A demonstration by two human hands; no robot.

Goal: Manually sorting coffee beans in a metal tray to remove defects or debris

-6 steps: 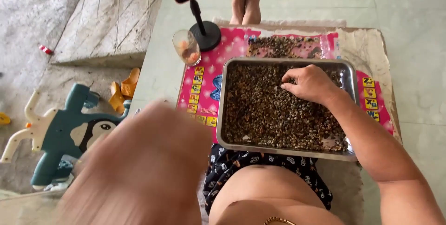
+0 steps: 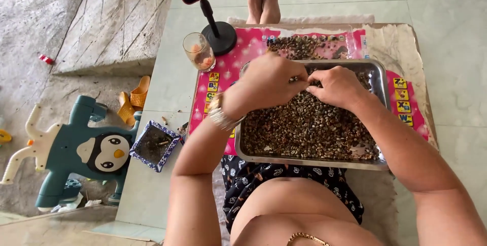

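Here, the small brown seeds (image 2: 304, 124) are lying in a thick layer across a shallow steel tray (image 2: 381, 87), which is resting on the person's lap and the near edge of a pink printed mat (image 2: 238, 55). They look light, hard and loose — likely to roll and scatter, so best taken a few at a time between fingertips rather than scooped. Both hands are meeting over the far middle of the tray, right above the heap. The left hand (image 2: 266, 81), wearing a pale bracelet at the wrist, is curling with its fingertips drawn together, seemingly pinching a seed or two, though what sits between them is too small to tell. The right hand (image 2: 339, 87) is resting on the seeds, its thumb and forefinger nipped together toward the left hand. A second pile of seeds (image 2: 299, 45) is lying on the mat just beyond the tray. Further left are a glass (image 2: 199, 51), a phone stand (image 2: 219, 35) and — on the floor — a small blue-edged square dish (image 2: 154, 144) beside a penguin-shaped stool (image 2: 76, 149).
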